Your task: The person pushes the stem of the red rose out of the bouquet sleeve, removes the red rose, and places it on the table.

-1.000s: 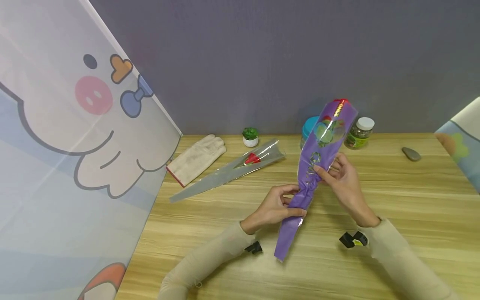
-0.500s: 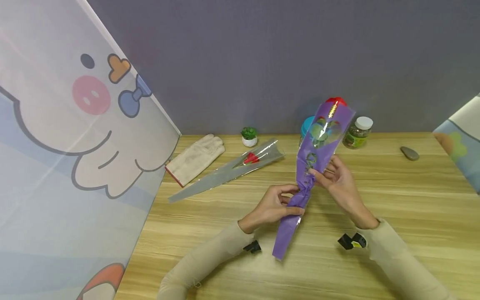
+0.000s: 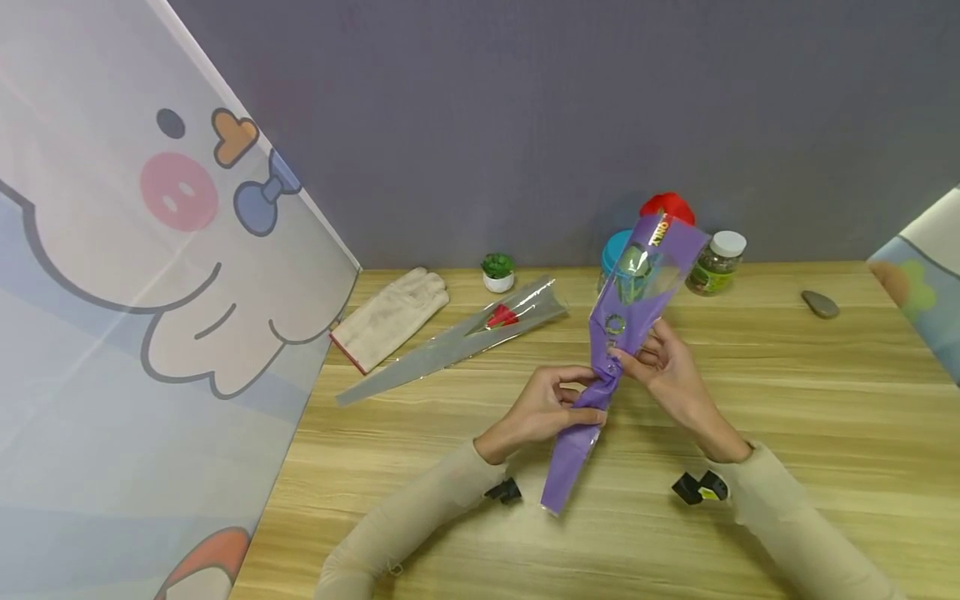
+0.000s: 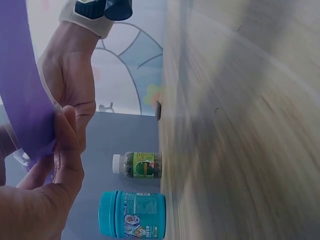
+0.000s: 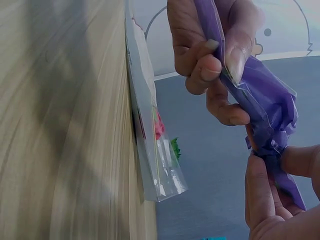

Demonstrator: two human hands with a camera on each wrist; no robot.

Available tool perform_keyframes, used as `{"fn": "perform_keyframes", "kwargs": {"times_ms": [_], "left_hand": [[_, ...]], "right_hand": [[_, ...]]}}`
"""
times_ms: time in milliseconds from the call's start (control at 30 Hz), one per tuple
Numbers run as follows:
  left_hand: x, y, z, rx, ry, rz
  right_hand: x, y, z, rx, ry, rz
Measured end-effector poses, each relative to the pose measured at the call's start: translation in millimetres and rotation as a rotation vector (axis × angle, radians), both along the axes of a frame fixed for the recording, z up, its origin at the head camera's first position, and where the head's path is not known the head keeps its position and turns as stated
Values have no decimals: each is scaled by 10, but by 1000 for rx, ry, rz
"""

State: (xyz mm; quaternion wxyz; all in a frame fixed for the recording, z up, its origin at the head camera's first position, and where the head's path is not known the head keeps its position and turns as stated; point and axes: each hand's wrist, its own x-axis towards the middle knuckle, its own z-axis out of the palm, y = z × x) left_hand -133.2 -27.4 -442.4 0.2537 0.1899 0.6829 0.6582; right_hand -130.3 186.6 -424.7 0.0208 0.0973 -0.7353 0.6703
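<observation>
Since a second ago the purple flower sleeve (image 3: 626, 321) has tipped a little further toward the person, so the red bloom (image 3: 667, 205) now stands clear above its open mouth, and the two hands have drawn closer together at the gathered waist. The left hand (image 3: 547, 408) pinches the sleeve just below the crumple, thumb on top, fingers curled beneath; the right hand (image 3: 663, 367) pinches it just above, fingertips pressed into the twisted film. The sleeve is held off the bench (image 3: 825, 400), slanting from its narrow tail near the person up to the wide end over the back edge.

The step in hand looks like cinching the wrap round the stem — the twist is formed but nothing binds it yet. The next move, I judge, calls for one hand to keep the pinch firm while the other is freed, or the film may spring open.

Counted: two wrapped flowers — the purple one held, a clear sleeve with a red rose (image 3: 457, 337) lying on the bench; two jars, a teal-lidded jar (image 3: 617, 250) and a white-lidded jar (image 3: 718, 262); one work glove (image 3: 390, 317); one small potted plant (image 3: 498, 272); one grey stone (image 3: 819, 304).
</observation>
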Motion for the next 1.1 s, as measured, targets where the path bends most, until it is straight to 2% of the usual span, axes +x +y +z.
{"fn": "perform_keyframes", "kwargs": {"times_ms": [333,433,567,733,900,1100], "left_hand": [[-24,7,-24,2,-36,72],[-27,2,-14,22,-51,79],[-40,-6,-14,25,-36,85],[-48,-18,3,6,8,73],[-38,-36,-4,3,-8,25],[-17,-47,-5,-15,23,-37]], "right_hand": [[57,-69,-25,6,45,-1],[71,-77,-36,29,49,-11],[81,-79,-34,46,58,-18],[92,-89,-19,61,90,-46],[90,-96,-14,47,64,-70],[66,-79,24,-59,33,-94]]}}
